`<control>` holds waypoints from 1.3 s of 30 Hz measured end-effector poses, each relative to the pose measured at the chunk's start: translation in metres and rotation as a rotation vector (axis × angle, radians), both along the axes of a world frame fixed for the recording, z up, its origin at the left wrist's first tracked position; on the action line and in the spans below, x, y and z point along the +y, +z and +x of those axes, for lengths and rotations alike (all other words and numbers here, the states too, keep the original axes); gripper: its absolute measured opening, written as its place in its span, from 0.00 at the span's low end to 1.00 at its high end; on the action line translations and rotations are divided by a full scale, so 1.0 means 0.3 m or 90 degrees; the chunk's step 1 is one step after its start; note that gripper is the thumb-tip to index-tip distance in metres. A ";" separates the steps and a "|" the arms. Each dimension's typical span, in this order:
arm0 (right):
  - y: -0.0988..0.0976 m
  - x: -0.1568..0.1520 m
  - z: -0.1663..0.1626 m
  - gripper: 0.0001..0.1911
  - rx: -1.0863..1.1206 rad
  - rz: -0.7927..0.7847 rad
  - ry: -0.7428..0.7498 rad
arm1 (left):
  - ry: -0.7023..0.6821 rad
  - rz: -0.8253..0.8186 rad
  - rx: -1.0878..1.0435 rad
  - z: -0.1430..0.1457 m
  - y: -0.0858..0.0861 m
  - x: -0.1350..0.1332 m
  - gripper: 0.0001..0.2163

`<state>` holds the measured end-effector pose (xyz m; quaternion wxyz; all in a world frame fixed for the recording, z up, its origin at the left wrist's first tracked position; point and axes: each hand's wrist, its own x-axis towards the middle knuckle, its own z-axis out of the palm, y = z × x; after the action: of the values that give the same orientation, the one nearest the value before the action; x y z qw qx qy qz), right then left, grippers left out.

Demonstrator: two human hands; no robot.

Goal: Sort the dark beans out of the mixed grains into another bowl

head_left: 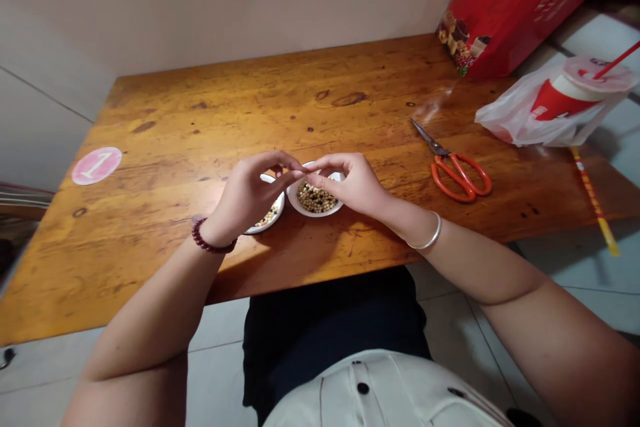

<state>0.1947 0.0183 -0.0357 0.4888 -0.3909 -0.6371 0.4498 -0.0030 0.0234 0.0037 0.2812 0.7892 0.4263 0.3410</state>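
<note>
Two small white bowls stand side by side near the front edge of a wooden table (210, 120). The right bowl (299, 206) holds many small pale and dark beads. The left bowl (270, 219) is mostly covered by my left hand (250, 193), with a few beads showing. My right hand (350, 183) hovers over the right bowl. Both hands have their fingertips pinched and meeting above the bowls; what they pinch is too small to make out. A dark bead bracelet circles my left wrist and a silver bangle my right.
Orange-handled scissors (457, 173) lie to the right of the bowls. Further right a cup with a red straw sits in a white plastic bag (560, 107). A red carton (515, 0) stands at the back right. A pink round sticker (97, 165) marks the left side.
</note>
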 end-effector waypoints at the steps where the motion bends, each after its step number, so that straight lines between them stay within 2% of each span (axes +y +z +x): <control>1: -0.001 0.000 -0.001 0.11 -0.014 0.008 -0.006 | 0.015 0.029 0.022 0.001 0.000 -0.003 0.06; 3: -0.006 -0.001 -0.002 0.09 -0.040 0.027 -0.010 | 0.036 0.081 0.063 0.005 0.000 -0.010 0.05; 7: -0.016 -0.004 -0.003 0.09 -0.088 0.058 -0.012 | 0.010 0.149 0.120 0.010 0.004 -0.021 0.05; 14: -0.021 -0.008 -0.002 0.08 -0.136 0.074 -0.039 | 0.005 0.162 0.151 0.011 0.005 -0.020 0.07; 17: -0.020 -0.009 -0.004 0.06 -0.125 0.082 -0.065 | 0.027 0.125 0.104 0.016 -0.006 -0.017 0.06; 20: -0.008 -0.015 -0.006 0.06 -0.103 0.098 -0.095 | 0.052 0.033 -0.018 0.021 -0.026 -0.009 0.07; 23: 0.011 -0.027 -0.006 0.07 -0.090 0.108 -0.133 | 0.044 -0.067 -0.148 0.024 -0.044 0.000 0.12; 26: 0.028 -0.036 -0.006 0.06 -0.094 0.124 -0.156 | 0.026 -0.127 -0.219 0.025 -0.052 0.005 0.14; 32: 0.036 -0.041 -0.005 0.03 -0.110 0.171 -0.147 | 0.005 -0.151 -0.293 0.035 -0.046 0.003 0.14; 39: 0.035 -0.038 -0.003 0.03 -0.096 0.133 -0.137 | 0.025 -0.152 -0.269 0.043 -0.036 -0.002 0.16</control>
<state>0.1937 0.0070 -0.0253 0.5231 -0.4362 -0.6699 0.2955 0.0100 0.0229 -0.0071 0.4486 0.6530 0.4109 0.4510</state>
